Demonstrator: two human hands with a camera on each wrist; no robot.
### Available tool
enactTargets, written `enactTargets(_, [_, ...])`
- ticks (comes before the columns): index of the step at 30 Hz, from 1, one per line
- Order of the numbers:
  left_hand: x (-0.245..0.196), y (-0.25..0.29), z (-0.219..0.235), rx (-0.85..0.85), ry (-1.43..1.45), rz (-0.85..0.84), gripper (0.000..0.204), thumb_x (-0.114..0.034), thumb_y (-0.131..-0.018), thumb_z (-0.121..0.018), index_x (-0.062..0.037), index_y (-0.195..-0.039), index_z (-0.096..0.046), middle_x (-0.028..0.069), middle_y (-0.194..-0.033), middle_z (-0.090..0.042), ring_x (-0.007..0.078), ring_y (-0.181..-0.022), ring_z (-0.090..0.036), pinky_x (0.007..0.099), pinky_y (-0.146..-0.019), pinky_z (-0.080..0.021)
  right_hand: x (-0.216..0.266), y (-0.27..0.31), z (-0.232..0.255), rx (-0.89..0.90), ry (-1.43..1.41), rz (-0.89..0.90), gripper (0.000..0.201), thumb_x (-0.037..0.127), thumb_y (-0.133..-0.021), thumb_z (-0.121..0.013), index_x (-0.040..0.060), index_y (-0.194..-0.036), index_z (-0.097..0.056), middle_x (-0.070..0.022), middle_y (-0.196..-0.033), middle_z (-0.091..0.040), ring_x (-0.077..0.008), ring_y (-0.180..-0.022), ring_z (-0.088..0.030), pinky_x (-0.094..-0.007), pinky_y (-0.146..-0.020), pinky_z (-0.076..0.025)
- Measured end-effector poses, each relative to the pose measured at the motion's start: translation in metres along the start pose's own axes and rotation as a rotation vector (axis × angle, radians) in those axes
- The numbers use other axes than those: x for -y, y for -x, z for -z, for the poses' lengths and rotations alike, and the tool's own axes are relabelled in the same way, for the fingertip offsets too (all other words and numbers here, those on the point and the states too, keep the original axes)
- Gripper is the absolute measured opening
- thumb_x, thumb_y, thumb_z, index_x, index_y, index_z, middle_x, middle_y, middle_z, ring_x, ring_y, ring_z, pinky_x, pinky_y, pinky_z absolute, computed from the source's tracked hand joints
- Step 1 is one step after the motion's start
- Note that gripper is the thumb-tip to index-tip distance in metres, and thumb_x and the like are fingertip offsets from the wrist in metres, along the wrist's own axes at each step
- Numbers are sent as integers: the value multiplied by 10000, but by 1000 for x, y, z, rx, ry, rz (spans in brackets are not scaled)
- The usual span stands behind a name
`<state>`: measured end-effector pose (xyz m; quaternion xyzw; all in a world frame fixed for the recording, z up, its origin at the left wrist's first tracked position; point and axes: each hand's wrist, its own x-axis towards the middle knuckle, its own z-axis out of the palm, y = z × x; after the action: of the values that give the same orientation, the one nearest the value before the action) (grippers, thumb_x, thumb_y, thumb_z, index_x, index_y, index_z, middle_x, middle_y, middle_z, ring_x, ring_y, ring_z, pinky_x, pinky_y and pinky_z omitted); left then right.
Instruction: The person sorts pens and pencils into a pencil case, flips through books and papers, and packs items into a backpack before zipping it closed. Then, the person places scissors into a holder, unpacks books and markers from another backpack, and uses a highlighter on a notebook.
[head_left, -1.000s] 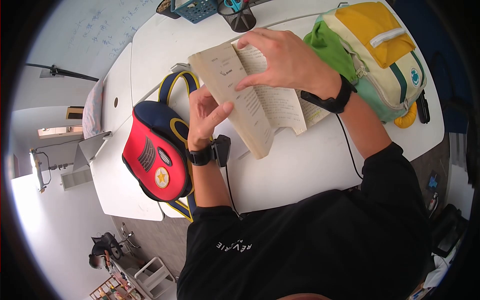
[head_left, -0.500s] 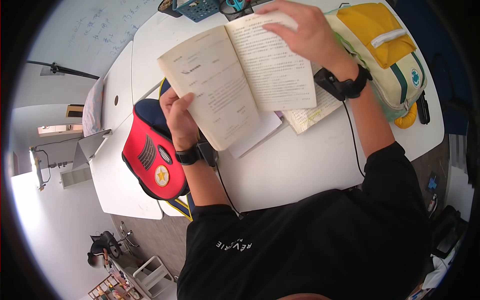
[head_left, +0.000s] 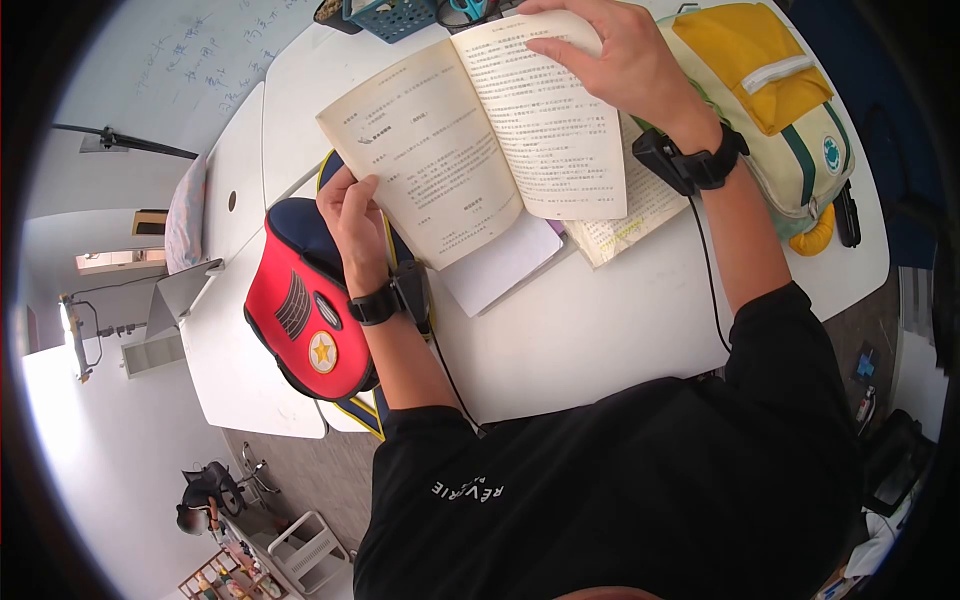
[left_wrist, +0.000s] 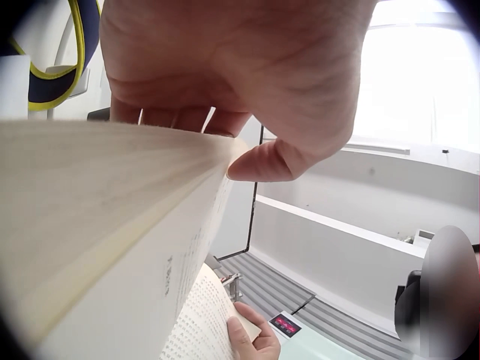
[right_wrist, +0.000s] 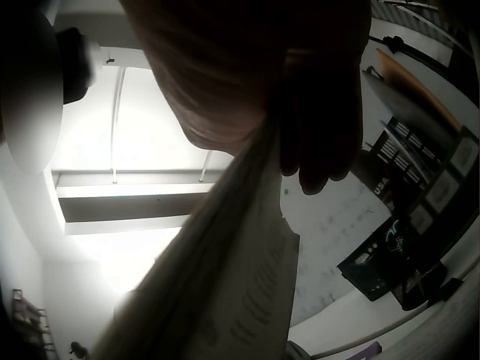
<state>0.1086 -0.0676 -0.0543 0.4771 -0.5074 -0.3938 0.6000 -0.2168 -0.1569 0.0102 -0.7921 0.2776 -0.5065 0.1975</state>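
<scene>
An open book (head_left: 430, 160) with printed pages is held up, tilted, above the table. My left hand (head_left: 355, 225) grips its left edge; in the left wrist view the thumb (left_wrist: 266, 163) lies on the page side and the fingers are behind. At the upper right corner, my right hand (head_left: 630, 70) pinches the right-hand pages, as the dark right wrist view also shows. Beneath lie a second book (head_left: 615, 238) with a yellow-marked page and some white paper (head_left: 500, 265), both partly covered by the held book.
A red and navy bag (head_left: 290, 330) sits on the white table (head_left: 580, 340) at left, a cream, green and yellow backpack (head_left: 800, 130) at right. A blue basket (head_left: 392, 20) and a pen holder with scissors stand at the back.
The book has been spread wide from a half-folded position. My right hand moved up and right with the right-hand pages; my left hand shifted left along with the left edge.
</scene>
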Motion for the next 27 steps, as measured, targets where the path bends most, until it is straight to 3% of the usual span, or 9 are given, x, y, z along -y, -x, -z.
enactTargets(27, [-4, 3, -7, 109, 36, -43, 368, -123, -895, -546, 142, -1132, -643, 148, -1078, -685, 194, -1004, -613, 302, -937, -421, -7, 1, -1, 1, -5, 15, 244, 68, -853, -713, -34, -1062, -640, -190, -956, -711, -290, -878, -715, -328, -764, -540])
